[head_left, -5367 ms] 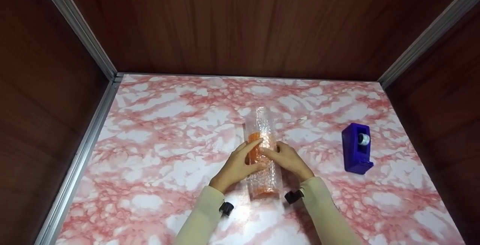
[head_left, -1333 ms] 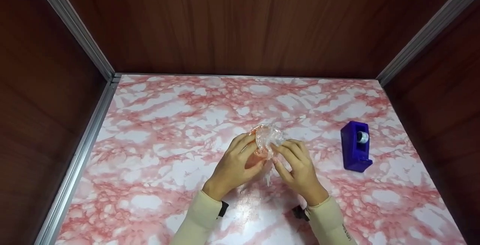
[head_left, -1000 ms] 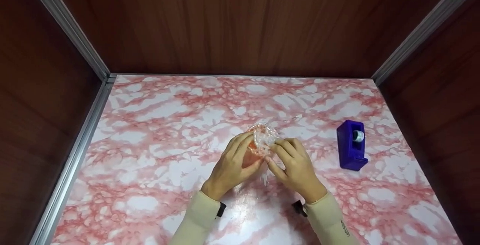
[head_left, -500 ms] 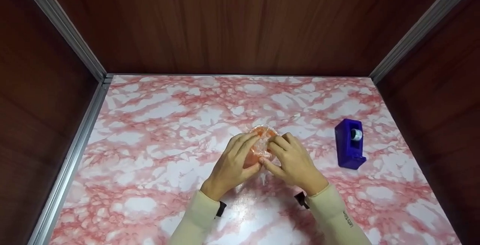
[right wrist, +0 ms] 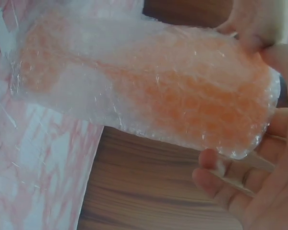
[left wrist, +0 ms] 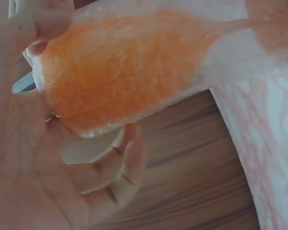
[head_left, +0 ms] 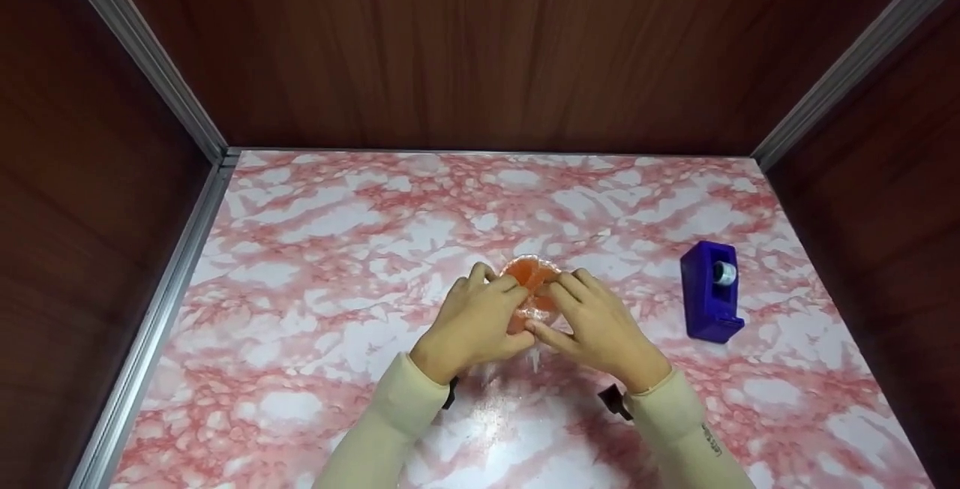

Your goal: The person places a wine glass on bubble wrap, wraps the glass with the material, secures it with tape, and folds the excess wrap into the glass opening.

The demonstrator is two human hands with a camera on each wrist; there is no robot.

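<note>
An orange wine glass (head_left: 517,271) stands upright mid-table, its mouth facing the head camera. Bubble wrap (right wrist: 86,100) is wound around its bowl, stem and foot; both wrist views show this shape through the film. My left hand (head_left: 474,322) grips the rim from the left, fingertips bent over the edge and thumb on the near side. From the right, my right hand (head_left: 606,325) holds the rim likewise, fingers dipping into the mouth and thumb in front. The thumbs nearly meet. Fingertips inside the mouth are partly hidden.
A purple tape dispenser (head_left: 709,292) with a small roll stands to the right on the pink-and-white marbled table (head_left: 315,279). Dark wood panels (head_left: 480,46) with metal edge rails (head_left: 142,46) enclose the back and sides.
The wrapped glass, lying flat at first, now stands upright. The bunched wrap over its mouth has been pressed inward, baring the orange opening. My left fingers have shifted over the rim.
</note>
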